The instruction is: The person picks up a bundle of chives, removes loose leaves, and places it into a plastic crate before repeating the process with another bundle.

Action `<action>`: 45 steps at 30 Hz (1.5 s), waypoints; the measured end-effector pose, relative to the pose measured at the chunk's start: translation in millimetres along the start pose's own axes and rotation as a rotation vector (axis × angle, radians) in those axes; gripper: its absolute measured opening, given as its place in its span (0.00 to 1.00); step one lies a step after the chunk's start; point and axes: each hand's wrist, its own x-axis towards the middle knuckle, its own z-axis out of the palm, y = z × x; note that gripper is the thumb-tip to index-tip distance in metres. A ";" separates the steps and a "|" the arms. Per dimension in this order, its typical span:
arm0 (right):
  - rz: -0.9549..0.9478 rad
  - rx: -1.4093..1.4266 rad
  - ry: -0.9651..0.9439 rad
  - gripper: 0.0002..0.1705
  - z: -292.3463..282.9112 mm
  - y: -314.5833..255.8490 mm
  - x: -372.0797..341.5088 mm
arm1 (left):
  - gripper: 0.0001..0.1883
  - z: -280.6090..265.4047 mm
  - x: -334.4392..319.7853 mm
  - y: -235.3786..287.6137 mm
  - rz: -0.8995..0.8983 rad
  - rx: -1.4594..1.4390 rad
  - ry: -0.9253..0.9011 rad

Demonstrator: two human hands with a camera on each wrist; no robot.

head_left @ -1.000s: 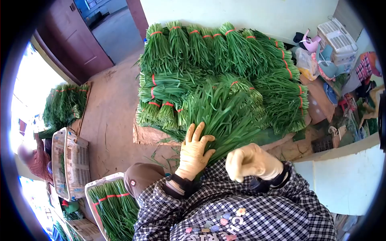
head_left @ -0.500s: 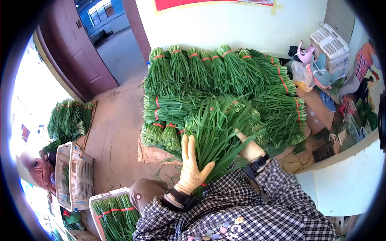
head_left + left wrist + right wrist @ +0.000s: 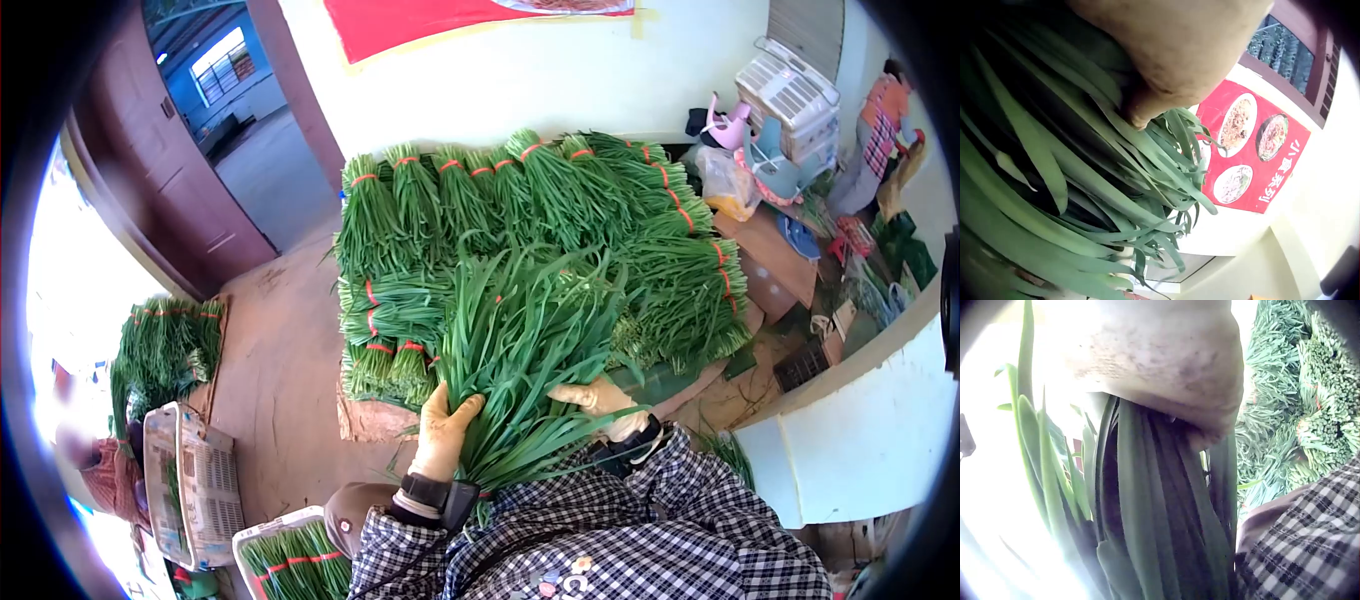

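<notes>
Both hands wear pale gloves and hold a loose bunch of long green leaves [image 3: 530, 340] upright in front of the checked jacket. At its left side, the left hand [image 3: 443, 432] grips the leaves, thumb in front. The right hand [image 3: 608, 405] has its thumb across the right side, its other fingers hidden by leaves. In the left wrist view, the left hand [image 3: 1175, 47] curls over the leaves [image 3: 1054, 162]. Leaves [image 3: 1154, 506] pass beneath the right hand [image 3: 1166, 362] in the right wrist view.
Red-banded green bundles [image 3: 400, 215] are piled beyond the hands. A crate of bundles [image 3: 290, 560] stands at lower left, near another crate [image 3: 210, 485]. Bags [image 3: 725, 180] and a white basket [image 3: 790, 85] lie right; a person [image 3: 880, 140] bends at far right.
The left hand's raised fingers have closed around the leaves. The right hand has come against the bunch's right side, and the leaves are spread wider. The head view has shifted.
</notes>
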 end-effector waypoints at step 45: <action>0.533 -0.233 0.671 0.15 -112.5 -90.5 10.0 | 0.06 95.6 55.5 61.2 0.549 0.289 -0.144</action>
